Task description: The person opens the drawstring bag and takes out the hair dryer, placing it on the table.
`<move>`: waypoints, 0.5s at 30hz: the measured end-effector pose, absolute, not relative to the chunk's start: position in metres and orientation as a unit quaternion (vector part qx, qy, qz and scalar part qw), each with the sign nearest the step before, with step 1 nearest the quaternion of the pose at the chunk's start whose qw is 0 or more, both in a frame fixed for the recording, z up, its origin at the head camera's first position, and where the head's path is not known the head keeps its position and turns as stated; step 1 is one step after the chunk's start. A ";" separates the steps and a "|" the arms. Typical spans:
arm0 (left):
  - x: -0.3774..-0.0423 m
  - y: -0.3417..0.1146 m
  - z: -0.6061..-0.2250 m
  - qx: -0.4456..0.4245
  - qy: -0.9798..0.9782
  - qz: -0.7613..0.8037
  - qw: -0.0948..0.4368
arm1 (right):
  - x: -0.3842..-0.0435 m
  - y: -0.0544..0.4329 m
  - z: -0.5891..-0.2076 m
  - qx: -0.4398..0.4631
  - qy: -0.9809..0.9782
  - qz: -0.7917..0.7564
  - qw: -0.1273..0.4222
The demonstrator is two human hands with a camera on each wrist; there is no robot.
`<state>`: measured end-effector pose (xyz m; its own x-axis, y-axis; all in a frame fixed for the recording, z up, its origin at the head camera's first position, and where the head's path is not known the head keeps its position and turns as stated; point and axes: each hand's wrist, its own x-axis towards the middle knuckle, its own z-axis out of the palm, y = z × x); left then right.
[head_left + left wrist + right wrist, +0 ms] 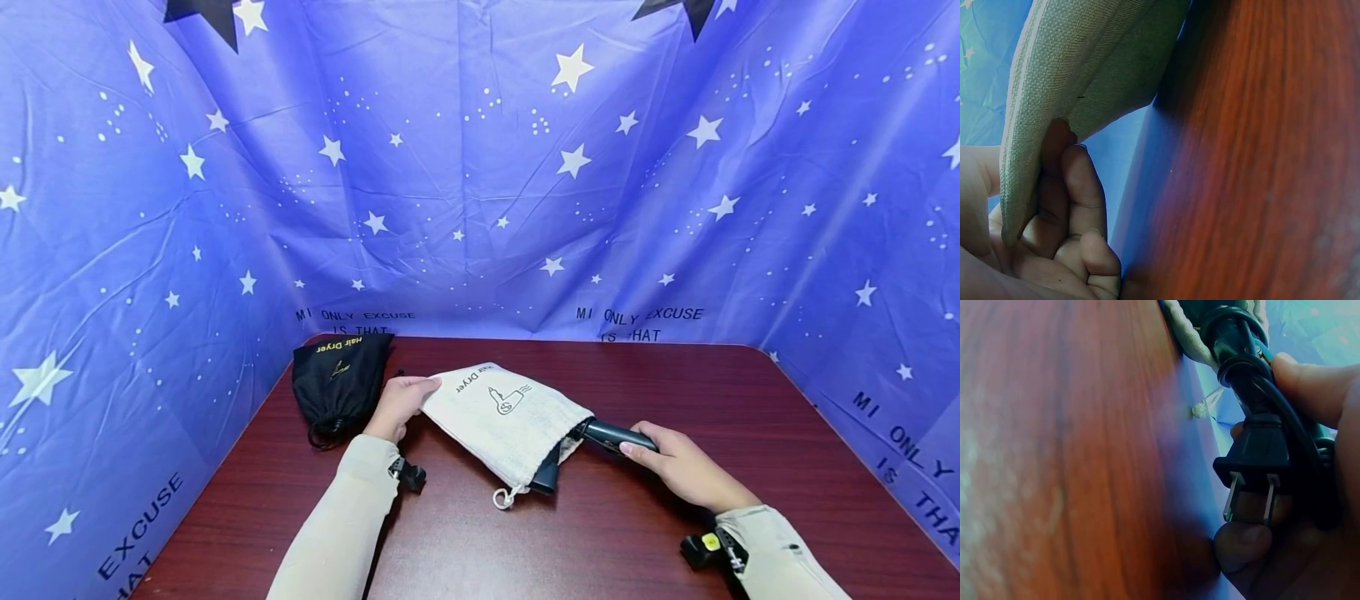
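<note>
My left hand (399, 406) pinches the closed end of a white drawstring bag (480, 429) printed with "Hair Dryer". In the left wrist view the cloth runs between thumb and curled fingers (1085, 184). At the bag's mouth, toward the right, a dark hair dryer (546, 478) sticks partly out; the rest of it is hidden inside. My right hand (686, 467) grips its handle (611, 435). A black cord wraps the handle in the right wrist view, and a two-pin plug (1259, 447) lies by the palm, prongs bare.
A black drawstring bag (337, 387), also lettered "Hair Dryer", lies at the back left of the dark red table (465, 542). A white cord loop (504, 499) hangs from the white bag's mouth. Blue star-printed curtains (465, 167) enclose the back and sides.
</note>
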<state>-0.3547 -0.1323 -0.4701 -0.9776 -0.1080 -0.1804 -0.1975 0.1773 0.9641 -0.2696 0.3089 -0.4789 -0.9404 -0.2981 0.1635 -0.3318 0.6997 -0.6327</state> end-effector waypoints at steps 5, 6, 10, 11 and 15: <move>-0.355 -0.132 -0.471 -0.097 0.766 0.635 0.031 | -0.270 0.310 -0.478 0.170 -0.921 0.351 0.020; -0.356 -0.132 -0.471 -0.097 0.765 0.636 0.030 | -0.270 0.310 -0.478 0.168 -0.921 0.352 0.018; -0.357 -0.132 -0.472 -0.097 0.764 0.638 0.028 | -0.270 0.311 -0.479 0.172 -0.920 0.352 0.018; -0.357 -0.132 -0.472 -0.097 0.763 0.639 0.028 | -0.270 0.311 -0.479 0.173 -0.919 0.353 0.018; -0.357 -0.132 -0.472 -0.098 0.762 0.640 0.026 | -0.270 0.311 -0.480 0.174 -0.919 0.355 0.019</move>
<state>-0.3569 -0.1322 -0.4723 -0.9793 -0.1159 -0.1660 -0.1836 0.1625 0.9695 -0.2705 0.3115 -0.4796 -0.9390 -0.3054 0.1579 -0.3322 0.6881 -0.6451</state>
